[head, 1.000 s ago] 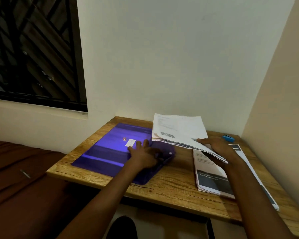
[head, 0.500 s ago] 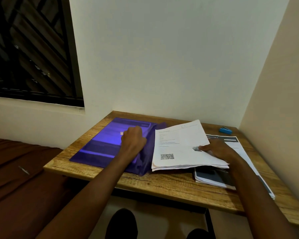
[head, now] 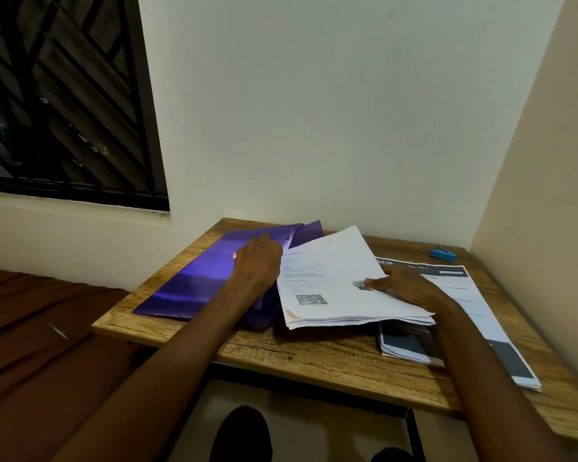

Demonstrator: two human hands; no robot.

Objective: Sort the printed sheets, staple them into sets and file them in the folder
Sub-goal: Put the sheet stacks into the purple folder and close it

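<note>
A purple plastic folder lies on the left part of the wooden table, its flap raised at the far edge. My left hand is on the folder's right side, fingers curled at the flap. My right hand grips a stack of white printed sheets with a QR code on top, its left edge reaching the folder's opening. More printed sheets with dark headers lie flat on the right under my right arm. A small blue stapler sits at the back right.
White walls close the table in at the back and on the right. A dark barred window is up on the left. A brown surface with a small pale object extends left of the table. My feet show below the table's front edge.
My right hand has lowered the white stack from mid-air to beside the folder. My left hand has moved from the folder's front corner to its flap, which is now lifted.
</note>
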